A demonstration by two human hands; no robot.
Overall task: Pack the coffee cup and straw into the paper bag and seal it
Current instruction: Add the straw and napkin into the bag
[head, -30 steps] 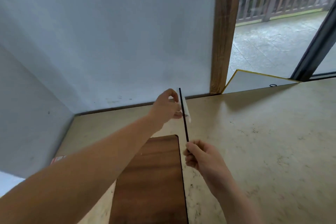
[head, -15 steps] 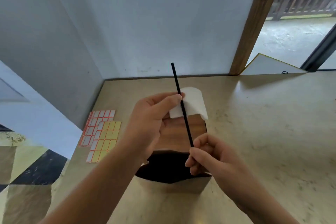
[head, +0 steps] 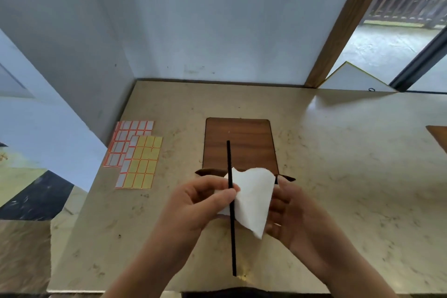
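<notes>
Beige stone-patterned desk (head: pixel 338 176) spreads beneath my two forearms, which reach forward and meet over the brown paper bag (head: pixel 239 143) lying flat at its centre. My left hand (head: pixel 196 203) pinches the thin black straw (head: pixel 230 201) and white tissue (head: pixel 251 198) between thumb and curled fingers; my right hand (head: pixel 290 213) cups the tissue's far edge, fingers loosely bent. Label sheets (head: pixel 135 152) lie left of the bag.

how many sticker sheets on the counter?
2, both left of the paper bag: a white sticker sheet nearer the wall, and a yellow sticker sheet overlapping its near right corner. More could lie underneath, unseen.
</notes>
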